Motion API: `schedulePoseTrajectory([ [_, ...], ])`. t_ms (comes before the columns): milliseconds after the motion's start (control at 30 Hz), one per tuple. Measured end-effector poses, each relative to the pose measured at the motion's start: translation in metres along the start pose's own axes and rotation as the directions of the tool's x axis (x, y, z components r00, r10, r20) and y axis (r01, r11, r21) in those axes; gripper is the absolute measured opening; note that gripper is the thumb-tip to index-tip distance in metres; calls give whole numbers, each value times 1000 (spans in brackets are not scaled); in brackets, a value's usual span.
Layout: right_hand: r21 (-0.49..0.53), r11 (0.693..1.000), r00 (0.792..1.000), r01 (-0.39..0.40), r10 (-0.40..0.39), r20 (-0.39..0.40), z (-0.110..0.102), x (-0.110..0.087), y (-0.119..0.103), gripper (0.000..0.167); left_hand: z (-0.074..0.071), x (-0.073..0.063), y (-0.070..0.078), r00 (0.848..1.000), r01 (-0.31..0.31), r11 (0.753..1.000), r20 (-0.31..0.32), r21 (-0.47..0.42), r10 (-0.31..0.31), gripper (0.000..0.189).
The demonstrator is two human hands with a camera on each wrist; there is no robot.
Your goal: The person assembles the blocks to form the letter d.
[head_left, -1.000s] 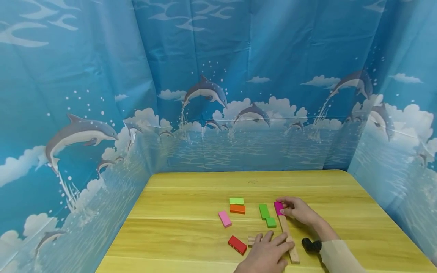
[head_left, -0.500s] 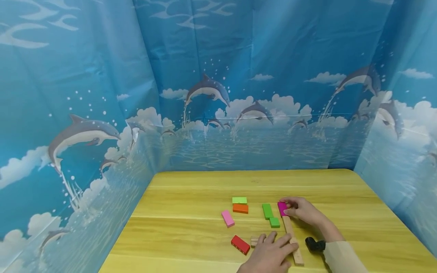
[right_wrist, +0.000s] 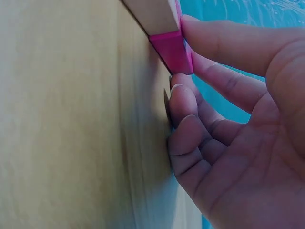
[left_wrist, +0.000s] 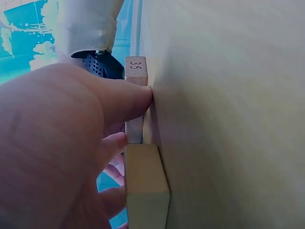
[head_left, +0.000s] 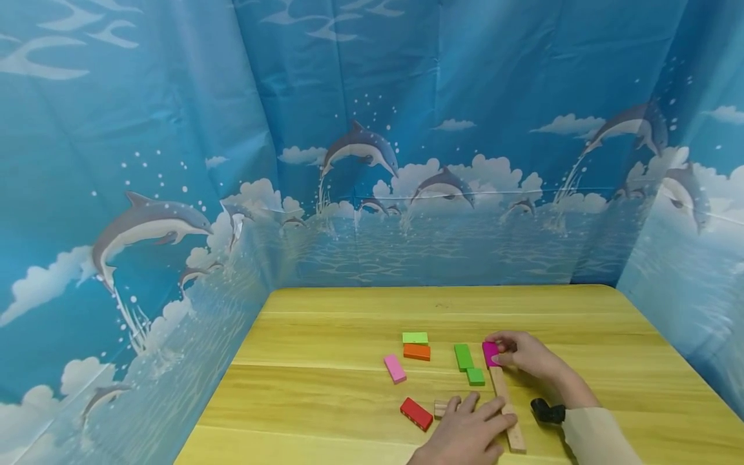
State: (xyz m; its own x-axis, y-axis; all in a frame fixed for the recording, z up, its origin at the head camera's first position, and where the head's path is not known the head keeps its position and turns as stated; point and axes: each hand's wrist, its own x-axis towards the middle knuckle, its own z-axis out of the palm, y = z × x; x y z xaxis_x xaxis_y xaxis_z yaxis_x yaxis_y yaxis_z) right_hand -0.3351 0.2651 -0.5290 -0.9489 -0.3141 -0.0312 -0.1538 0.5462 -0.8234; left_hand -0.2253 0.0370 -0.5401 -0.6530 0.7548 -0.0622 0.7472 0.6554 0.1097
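Thumb and fingers of my right hand [head_left: 531, 356] pinch a magenta block [head_left: 490, 354] at the far end of a row of plain wooden blocks [head_left: 500, 384]. In the right wrist view the magenta block [right_wrist: 172, 51] meets the end of a wooden block [right_wrist: 152, 14]. My left hand [head_left: 467, 431] rests with spread fingers over the near part of that row. Partly under its fingers, a wooden block [head_left: 440, 409] lies crosswise. The left wrist view shows the thumb against the row, beside a wooden block marked 35 [left_wrist: 136, 69].
Two green blocks [head_left: 463, 357] touch left of the row. Farther left lie a lime block [head_left: 415, 338], an orange block [head_left: 416, 352] and a pink block [head_left: 395, 369]. A red block [head_left: 416, 414] sits near the left hand. A printed dolphin curtain [head_left: 349, 252] surrounds the yellow table [head_left: 325, 336].
The head view has turned slightly left, so everything sits farther right in it. Both hands keep their places on the blocks.
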Motion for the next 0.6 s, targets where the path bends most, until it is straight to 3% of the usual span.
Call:
schedulePoseTrajectory([
  [333,-97,994,998,46,-50,-42,-1,1,-2,40,-2,0,-1,1000,-2,1000,31,7,2,53],
  [600,-149,987,997,60,-66,-33,3,3,-2,30,1,0,-1,1000,-13,999,9,31,13,54],
])
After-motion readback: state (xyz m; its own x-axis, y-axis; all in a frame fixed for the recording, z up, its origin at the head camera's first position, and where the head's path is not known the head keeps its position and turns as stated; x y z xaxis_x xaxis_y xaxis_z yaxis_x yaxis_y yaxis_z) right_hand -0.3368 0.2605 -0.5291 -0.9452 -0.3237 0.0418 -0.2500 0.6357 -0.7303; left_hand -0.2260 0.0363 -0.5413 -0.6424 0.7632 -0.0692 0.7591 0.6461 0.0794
